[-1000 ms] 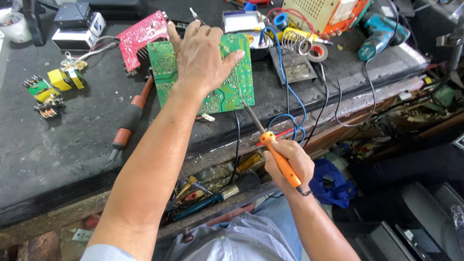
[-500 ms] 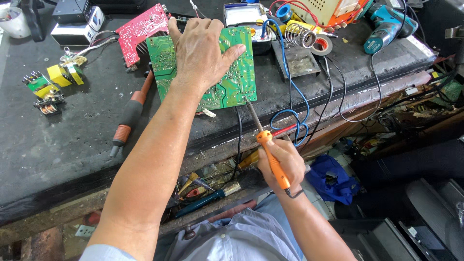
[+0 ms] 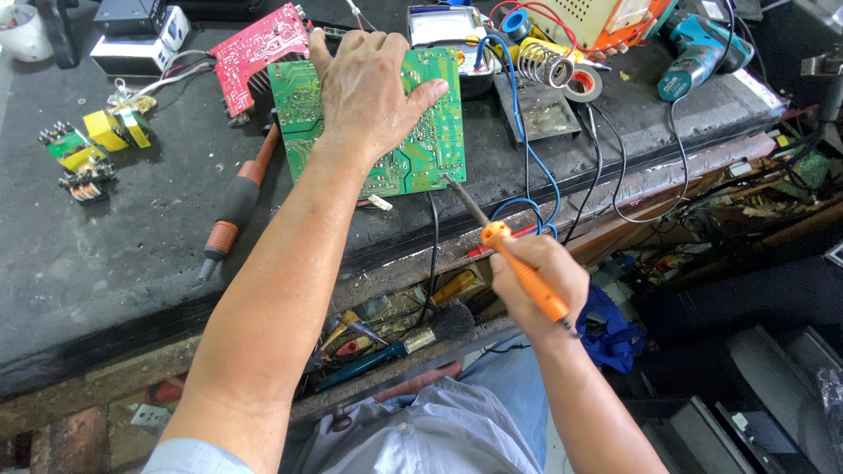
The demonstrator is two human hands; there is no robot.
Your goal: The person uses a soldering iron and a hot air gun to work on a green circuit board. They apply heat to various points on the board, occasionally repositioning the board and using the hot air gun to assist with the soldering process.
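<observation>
Left hand was flat with fingers spread, pressing the green circuit board down on the dark workbench, toward the far side. Right hand was wrapped around the orange soldering iron, tip right at the board's near right edge. A red board lay just behind it, and a black-and-orange screwdriver sat to the left.

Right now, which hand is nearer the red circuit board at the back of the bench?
Left. The left hand lies flat on the green circuit board, right beside the red circuit board. The right hand holds the orange-handled soldering iron off the bench's front edge, far away.
</observation>
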